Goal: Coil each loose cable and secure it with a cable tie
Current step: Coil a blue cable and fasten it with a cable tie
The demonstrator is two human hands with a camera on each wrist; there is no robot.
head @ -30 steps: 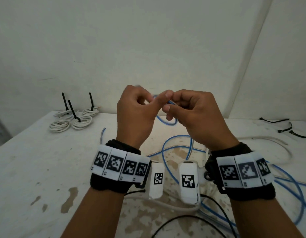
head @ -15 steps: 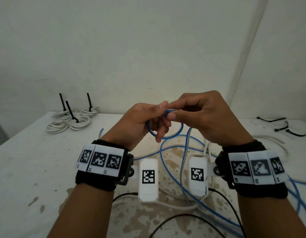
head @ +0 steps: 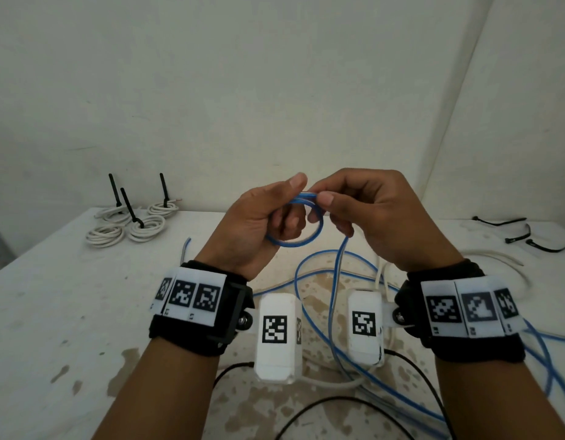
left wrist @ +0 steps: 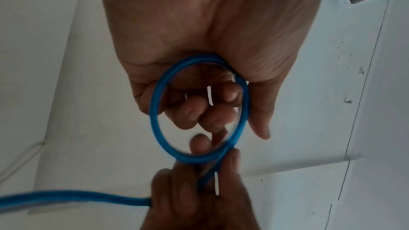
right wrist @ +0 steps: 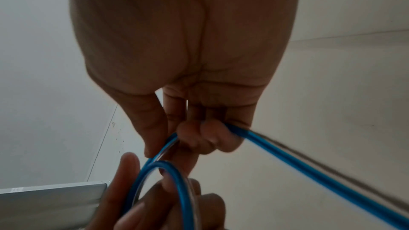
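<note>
A blue cable (head: 333,300) runs loose over the white table (head: 52,312) and rises to my hands, where its end forms a small loop (head: 294,241) held in the air. My left hand (head: 265,217) grips the loop (left wrist: 199,111) between thumb and curled fingers. My right hand (head: 354,208) pinches the cable at the top of the loop and lets the free length (right wrist: 309,163) trail out past its curled fingers. Three black cable ties (head: 516,239) lie at the table's far right.
Several coiled white cables (head: 129,223) with upright black ties sit at the table's far left. A loose white cable (head: 497,262) curves at the right. Thin black wires (head: 338,404) from the wrist cameras cross the near edge. White walls close off the back and right.
Both hands came down from higher up and the left wrist turned outward. The blue cable, first hidden in the fingers, is now a clear round loop held between both hands.
</note>
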